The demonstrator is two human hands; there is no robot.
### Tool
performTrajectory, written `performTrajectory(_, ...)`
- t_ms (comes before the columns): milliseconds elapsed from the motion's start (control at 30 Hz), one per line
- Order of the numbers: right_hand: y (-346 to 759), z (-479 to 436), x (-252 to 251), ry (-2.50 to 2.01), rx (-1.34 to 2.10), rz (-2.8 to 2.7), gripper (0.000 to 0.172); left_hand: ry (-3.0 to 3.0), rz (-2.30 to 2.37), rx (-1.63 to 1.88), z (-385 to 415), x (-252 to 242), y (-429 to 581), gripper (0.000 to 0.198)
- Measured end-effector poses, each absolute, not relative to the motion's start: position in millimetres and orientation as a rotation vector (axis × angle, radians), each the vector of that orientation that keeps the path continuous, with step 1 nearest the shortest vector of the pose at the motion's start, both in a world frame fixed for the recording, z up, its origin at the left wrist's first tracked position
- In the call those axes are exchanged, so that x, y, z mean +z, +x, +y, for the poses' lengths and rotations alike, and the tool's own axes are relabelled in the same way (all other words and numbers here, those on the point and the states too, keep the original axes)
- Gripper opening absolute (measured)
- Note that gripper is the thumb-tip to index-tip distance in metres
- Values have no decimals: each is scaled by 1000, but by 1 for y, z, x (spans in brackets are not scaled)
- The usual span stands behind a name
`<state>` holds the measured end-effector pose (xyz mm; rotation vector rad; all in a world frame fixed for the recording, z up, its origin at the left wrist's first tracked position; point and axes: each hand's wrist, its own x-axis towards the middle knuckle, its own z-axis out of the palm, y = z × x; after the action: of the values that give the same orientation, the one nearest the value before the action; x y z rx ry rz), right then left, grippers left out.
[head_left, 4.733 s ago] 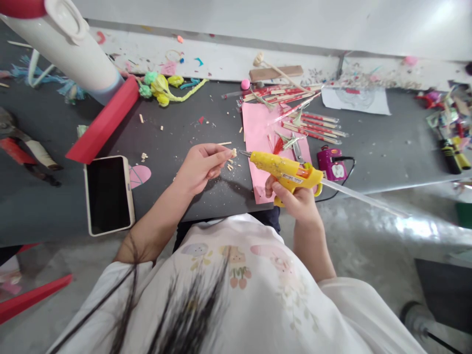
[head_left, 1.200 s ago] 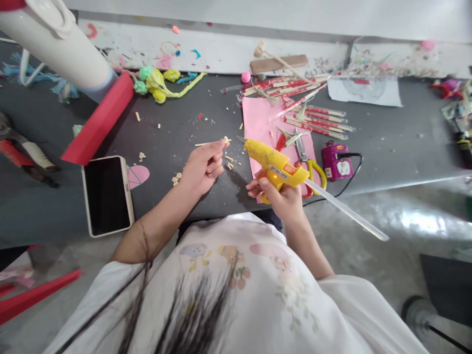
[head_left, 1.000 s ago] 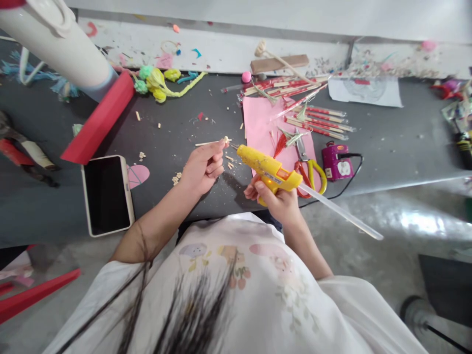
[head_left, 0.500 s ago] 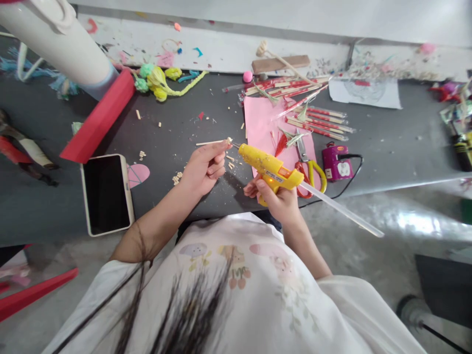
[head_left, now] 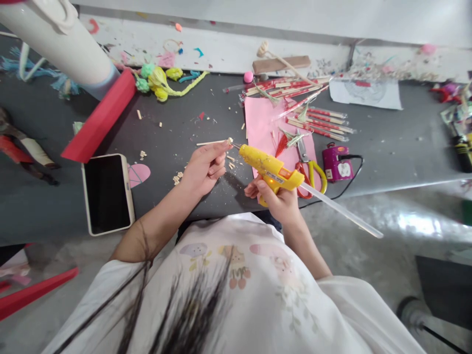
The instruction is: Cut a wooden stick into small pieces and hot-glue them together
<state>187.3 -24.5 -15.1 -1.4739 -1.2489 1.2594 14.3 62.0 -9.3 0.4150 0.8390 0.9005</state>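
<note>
My left hand is closed in a pinch, with a small pale wooden piece at its fingertips. My right hand wraps round the handle of a yellow glue gun, whose nozzle meets or nearly meets that piece. A long clear glue stick juts from the gun's back end, and an orange light glows near the grip. Behind my left fingers runs a thin wooden stick; whether they touch it I cannot tell. Short cut stick bits lie between my hands, and more beside my left wrist.
Right of the gun are scissors, pink paper, several wrapped stick bundles and a purple box with a black cable. On the left are a phone, a red bar-shaped object and a tall white bottle.
Both hands keep the same pose, with the glue gun's nozzle still at the wooden piece. Only a very slight shift of the whole view shows.
</note>
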Motion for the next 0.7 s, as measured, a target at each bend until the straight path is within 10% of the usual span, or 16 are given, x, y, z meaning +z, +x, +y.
performTrajectory(700,188,-25,-14,-1482,1275,-1232,26,428,845,915,61,-11,15,15)
